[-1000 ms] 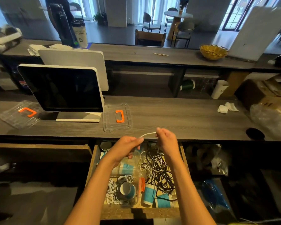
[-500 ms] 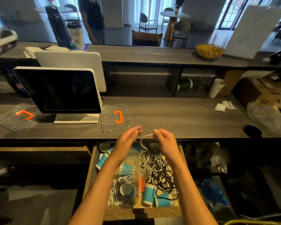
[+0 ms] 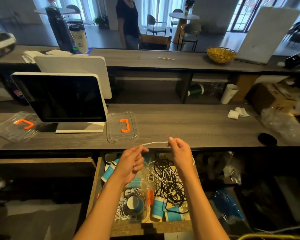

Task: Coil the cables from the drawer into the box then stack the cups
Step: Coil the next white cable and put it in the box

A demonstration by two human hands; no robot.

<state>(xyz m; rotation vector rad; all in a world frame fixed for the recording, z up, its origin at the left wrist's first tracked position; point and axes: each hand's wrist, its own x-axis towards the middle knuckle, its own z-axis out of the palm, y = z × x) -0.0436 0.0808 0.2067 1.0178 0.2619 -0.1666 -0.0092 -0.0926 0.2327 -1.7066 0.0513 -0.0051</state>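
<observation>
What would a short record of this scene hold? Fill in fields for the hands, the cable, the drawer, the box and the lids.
left hand: pinches one end of the white cable
right hand: pinches the other end
white cable: stretched between the hands above the drawer
drawer: open; tangled black and white cables, blue paper cups
clear box: in drawer, holds white cables and a cup
clear lids: on counter, orange handles
</observation>
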